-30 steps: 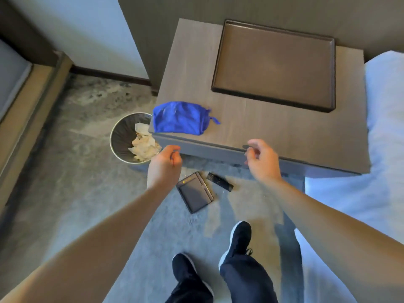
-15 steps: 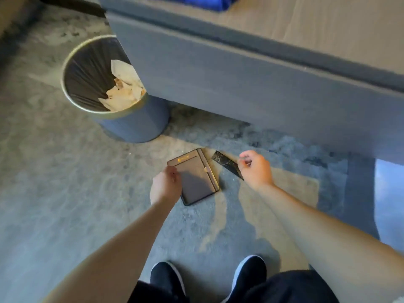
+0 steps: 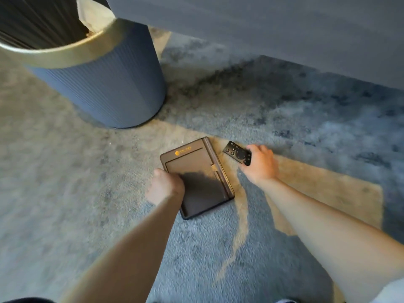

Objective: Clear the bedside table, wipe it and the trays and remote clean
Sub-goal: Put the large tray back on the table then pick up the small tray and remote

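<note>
Reaching down to the floor, the person has the right hand (image 3: 260, 164) curled round the near end of the remote (image 3: 235, 151). The remote lies on the carpet (image 3: 65, 171) just beside the small tray (image 3: 196, 178). The left hand (image 3: 165, 186) sits at the left edge of that tray with its fingers bent down. They are hidden behind the hand and blurry, so nobody can tell if they hold the tray. Both things are off the tabletop, so the clearing part looks done for them. They are probably about to be picked up, maybe to be wiped or put back. No cloth shows here, so it is hard to say if any wiping is done. Only the side of the bedside table (image 3: 262, 29) shows, and its top is cut off. The bin (image 3: 105, 84) near the tray is cut off too, with some paper (image 3: 91, 16) peeking out.
</note>
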